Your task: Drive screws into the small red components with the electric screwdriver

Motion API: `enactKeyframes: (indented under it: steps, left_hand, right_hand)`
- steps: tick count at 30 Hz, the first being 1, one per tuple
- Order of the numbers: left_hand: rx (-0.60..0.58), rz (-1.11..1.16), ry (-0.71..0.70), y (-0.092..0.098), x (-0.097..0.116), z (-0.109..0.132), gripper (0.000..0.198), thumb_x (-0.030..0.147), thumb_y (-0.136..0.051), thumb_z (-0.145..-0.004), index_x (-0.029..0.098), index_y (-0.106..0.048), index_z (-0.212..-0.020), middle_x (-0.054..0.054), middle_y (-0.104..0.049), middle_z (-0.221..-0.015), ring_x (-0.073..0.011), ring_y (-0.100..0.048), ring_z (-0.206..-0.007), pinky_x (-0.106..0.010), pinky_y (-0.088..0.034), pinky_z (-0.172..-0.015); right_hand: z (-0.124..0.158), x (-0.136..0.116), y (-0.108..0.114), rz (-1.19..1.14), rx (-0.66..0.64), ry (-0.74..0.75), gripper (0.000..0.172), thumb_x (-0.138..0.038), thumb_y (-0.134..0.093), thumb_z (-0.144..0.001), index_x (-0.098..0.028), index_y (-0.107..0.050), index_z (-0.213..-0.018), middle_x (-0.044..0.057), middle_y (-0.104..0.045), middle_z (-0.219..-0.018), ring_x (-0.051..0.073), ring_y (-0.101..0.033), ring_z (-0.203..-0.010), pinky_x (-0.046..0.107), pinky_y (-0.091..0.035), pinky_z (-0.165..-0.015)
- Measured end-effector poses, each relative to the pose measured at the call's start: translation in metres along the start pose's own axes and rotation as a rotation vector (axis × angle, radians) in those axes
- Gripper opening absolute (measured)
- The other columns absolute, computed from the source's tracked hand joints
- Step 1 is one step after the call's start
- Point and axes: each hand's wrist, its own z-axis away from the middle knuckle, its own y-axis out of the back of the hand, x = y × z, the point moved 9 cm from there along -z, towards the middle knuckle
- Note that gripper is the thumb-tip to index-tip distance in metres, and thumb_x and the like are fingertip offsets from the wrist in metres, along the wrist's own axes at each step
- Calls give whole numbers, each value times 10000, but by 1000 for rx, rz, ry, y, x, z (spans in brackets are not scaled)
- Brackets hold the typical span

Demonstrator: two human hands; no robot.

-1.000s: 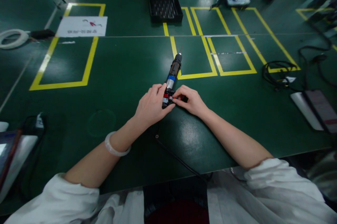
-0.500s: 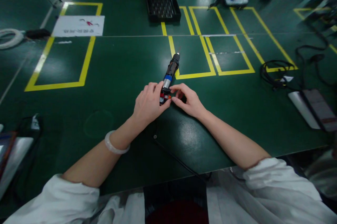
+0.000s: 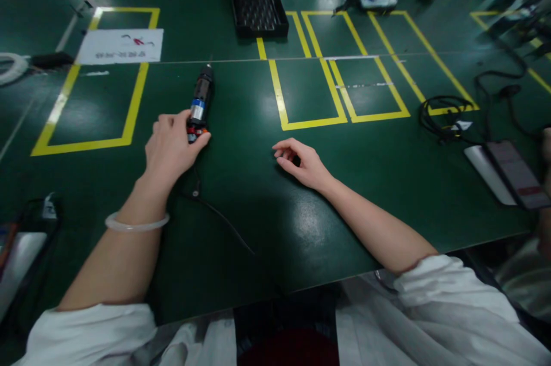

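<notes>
Head view, left hand: We see our left hand (image 3: 170, 148) with its fingers wrapped around the back end of the electric screwdriver (image 3: 198, 105).
Head view, tool: It lies on the green desk (image 3: 241, 205), left of the middle, tip pointing away from us. Its thin black cord (image 3: 219, 217) trails back toward us.
Head view, right hand: Our right hand (image 3: 301, 164) rests on the desk, well apart from the tool, fingers loosely curled and holding nothing.
How far: We judge the tool is just being handled; no screw work shows.
Far side: Other people's hands work by a black tray (image 3: 257, 7).
</notes>
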Motion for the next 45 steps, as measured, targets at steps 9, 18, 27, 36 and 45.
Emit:
enactKeyframes:
  steps: [9,18,27,36,45]
  left_hand:
    - [29,21,310,14,-115,-4,823,690,-402,-946,119,-368,-1538,-213,-371,-1533,-491,-394,-1377,-692,-350,-1100]
    - [195,111,377,20,-136,7,636,631,-467,-928,228,-409,-1416,-64,-316,-1565,-455,-290,-1431,-689,-255,-1142]
    - [151,77,383,20,-125,7,596,621,-489,-899,169,-465,-1287,-90,-302,-1533,-463,-307,-1397,-672,-284,-1105]
    - [241,101,331,37,-106,2,463,514,-407,-1003,131,-534,-1231,-106,-535,-1339,-352,-503,-1262,-543,-399,-1046]
    - [-330,954,-317,-9,102,27,416,350,-552,-977,112,-596,-1315,-39,-667,-846,-152,-640,-748,-287,-526,-734]
  right_hand:
    - [-1,0,1,0,12,-16,169,-255,-570,-955,-201,-639,-1099,37,-686,-943,139,-617,-774,286,-512,-729]
    - [-2,-1,1,47,5,-34,131,-263,-586,-955,-202,-669,-1036,26,-687,-891,143,-609,-756,287,-507,-724]
    - [-1,3,3,29,5,-76,128,-268,-606,-943,-191,-700,-981,26,-722,-882,142,-627,-744,282,-502,-719]
    - [-1,12,4,-75,18,-146,159,-298,-601,-942,-175,-691,-989,31,-724,-871,139,-637,-732,291,-505,-727]
    - [0,16,-2,-214,-6,-132,234,-346,-678,-905,-185,-655,-1074,13,-698,-865,116,-602,-715,263,-492,-699]
